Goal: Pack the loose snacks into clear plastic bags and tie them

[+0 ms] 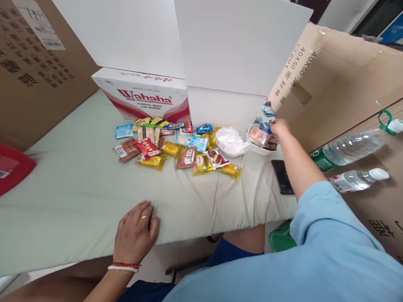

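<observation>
My right hand (280, 129) reaches to the far right of the table, its fingers pinched on a blue-wrapped snack (266, 126). Below it stands a white plastic bowl (262, 151) containing several wrapped snacks, among them a pinkish packet (259, 136). Another blue-wrapped snack (267, 110) is just beyond my fingers. My left hand (134, 231) rests palm down at the table's near edge, fingers loosely curled, with nothing seen in it. A pile of snack packets (172, 149) in yellow, brown, red and blue lies beyond it.
A white plastic bag (231, 140) sits left of the bowl. Behind the snacks stand a Wahaha box (145, 98) and white panels (223, 107). Cardboard (340, 79) borders the right. Near my right forearm are a black phone (282, 177) and plastic bottles (349, 147). A red object (15, 165) lies left.
</observation>
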A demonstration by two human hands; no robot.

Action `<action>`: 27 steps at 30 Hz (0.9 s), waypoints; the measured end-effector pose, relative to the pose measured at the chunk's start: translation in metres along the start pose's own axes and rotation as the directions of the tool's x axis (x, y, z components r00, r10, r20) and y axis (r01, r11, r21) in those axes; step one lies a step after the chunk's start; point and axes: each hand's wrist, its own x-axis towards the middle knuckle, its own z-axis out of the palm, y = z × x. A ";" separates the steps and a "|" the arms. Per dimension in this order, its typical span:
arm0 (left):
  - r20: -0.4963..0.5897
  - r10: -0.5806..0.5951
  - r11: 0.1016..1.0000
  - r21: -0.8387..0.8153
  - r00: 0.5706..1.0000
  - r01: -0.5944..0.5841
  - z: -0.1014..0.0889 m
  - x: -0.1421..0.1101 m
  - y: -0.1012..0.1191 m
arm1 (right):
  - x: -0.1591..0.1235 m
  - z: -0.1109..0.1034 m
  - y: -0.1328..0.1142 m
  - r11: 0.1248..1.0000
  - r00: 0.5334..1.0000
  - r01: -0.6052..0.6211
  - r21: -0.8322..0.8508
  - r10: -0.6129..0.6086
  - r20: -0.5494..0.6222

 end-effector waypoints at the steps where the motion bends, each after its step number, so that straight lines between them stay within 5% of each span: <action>1: 0.002 -0.011 1.000 -0.003 1.000 0.011 0.000 0.000 0.000 | 0.001 -0.003 0.000 0.999 0.999 -0.040 -0.008 0.040 -0.005; 9: 0.011 -0.032 0.999 -0.026 0.999 0.032 -0.001 0.001 0.002 | -0.015 -0.015 -0.005 0.990 0.992 -0.127 -0.067 0.126 -0.024; 12: 0.012 -0.057 0.997 -0.043 0.998 0.057 0.000 -0.001 0.003 | -0.031 -0.023 -0.015 0.992 0.976 -0.117 -0.048 0.106 -0.190; 15: 0.012 -0.064 0.996 -0.063 0.998 0.065 0.000 -0.003 0.003 | -0.052 -0.032 -0.033 0.999 0.941 0.027 0.029 -0.015 -0.339; 19: 0.009 -0.079 0.993 -0.082 0.997 0.080 -0.001 -0.004 0.003 | -0.088 -0.038 -0.060 0.929 0.941 0.333 0.163 -0.315 -0.127; 23: -0.010 -0.069 0.994 -0.083 0.998 0.068 -0.001 -0.004 0.004 | -0.114 -0.029 -0.083 0.865 0.847 0.480 0.142 -0.500 0.179; 27: -0.035 -0.058 0.995 -0.079 0.998 0.055 -0.001 -0.004 0.005 | -0.120 -0.007 -0.108 0.858 0.861 0.499 0.124 -0.506 0.040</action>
